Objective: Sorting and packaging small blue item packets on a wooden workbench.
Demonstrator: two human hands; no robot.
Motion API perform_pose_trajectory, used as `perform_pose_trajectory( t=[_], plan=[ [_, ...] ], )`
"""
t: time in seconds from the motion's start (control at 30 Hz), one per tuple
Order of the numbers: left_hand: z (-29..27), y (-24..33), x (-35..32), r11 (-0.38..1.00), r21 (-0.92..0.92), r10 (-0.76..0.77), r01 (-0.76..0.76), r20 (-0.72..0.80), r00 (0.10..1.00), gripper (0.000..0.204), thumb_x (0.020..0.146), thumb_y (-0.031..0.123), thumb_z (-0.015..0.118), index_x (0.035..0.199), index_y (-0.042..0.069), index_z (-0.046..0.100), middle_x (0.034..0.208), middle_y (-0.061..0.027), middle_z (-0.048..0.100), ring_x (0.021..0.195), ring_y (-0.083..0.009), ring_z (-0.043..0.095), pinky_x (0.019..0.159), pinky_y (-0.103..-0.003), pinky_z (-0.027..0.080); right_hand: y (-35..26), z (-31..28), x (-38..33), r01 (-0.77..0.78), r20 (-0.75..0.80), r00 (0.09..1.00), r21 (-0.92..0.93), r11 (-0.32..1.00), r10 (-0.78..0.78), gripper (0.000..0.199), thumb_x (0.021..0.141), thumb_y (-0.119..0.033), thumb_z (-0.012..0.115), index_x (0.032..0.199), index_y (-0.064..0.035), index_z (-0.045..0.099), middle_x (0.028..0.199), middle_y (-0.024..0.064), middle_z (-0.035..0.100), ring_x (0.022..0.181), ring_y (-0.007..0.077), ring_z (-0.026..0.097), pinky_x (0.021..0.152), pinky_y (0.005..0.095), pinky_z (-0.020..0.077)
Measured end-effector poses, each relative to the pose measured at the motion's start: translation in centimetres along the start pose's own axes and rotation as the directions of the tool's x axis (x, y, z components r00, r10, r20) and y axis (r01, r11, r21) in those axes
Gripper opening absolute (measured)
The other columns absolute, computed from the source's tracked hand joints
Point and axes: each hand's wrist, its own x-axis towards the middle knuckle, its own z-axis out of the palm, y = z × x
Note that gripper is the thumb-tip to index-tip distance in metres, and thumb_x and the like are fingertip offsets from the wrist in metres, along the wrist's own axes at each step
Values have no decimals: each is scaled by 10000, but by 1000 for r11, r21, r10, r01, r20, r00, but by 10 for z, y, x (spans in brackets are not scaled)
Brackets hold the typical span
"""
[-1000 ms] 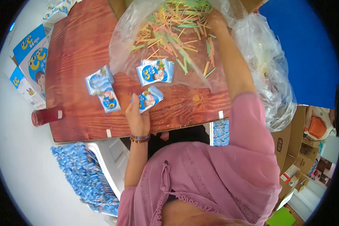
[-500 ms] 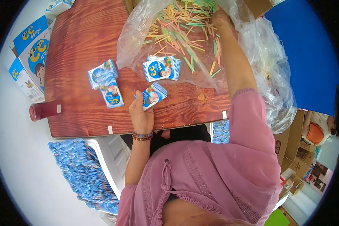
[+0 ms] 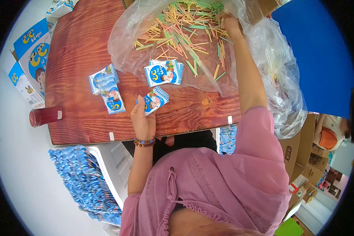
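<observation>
Right hand [image 3: 231,24] slightly farther back, grip on sticks [image 3: 173,31] unclear, packet [image 3: 156,101] in grip of left hand [image 3: 143,122]

Across the frame's upper middle, a table [image 3: 78,51]; on top, sticks [image 3: 177,39] in a plastic bag [image 3: 122,45]. At the bag's lower edge, a packet stack [image 3: 160,73]; farther left, a packet cluster [image 3: 111,94]. At the table's left edge, a jar [image 3: 45,117]; upper left, boxes [image 3: 36,55]. Lower left, packets [image 3: 84,181] in a tub [image 3: 118,165].
</observation>
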Motion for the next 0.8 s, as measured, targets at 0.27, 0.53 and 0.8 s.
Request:
perform_pose_trajectory(
  t=[0.27,0.53,0.8],
  plan=[
    [-2,-2,1,1000,-5,-20,21,67,998,260,967,250,526,1022,12,615,1067,-95,656,977,-191,635,866,-349,518,-73,-18,-70,-173,107,966,944,282,234,145,960,-125,482,1018,5,510,899,109,646,809,167,631,685,281,500],
    [-2,-4,1,1000,-8,-16,16,64,998,247,959,248,542,1026,22,615,1066,-81,658,973,-182,634,851,-332,518,-69,9,-91,-40,-53,981,887,461,185,145,954,-130,498,1022,-5,526,888,67,640,846,150,615,752,270,460],
    [-1,-4,0,1000,5,-6,5,94,996,238,963,248,536,1026,34,616,1075,-80,655,992,-178,623,866,-340,502,-73,9,-97,-68,-27,982,870,488,185,121,929,-110,530,1004,-16,543,883,62,646,833,142,595,808,278,443]
  ],
)
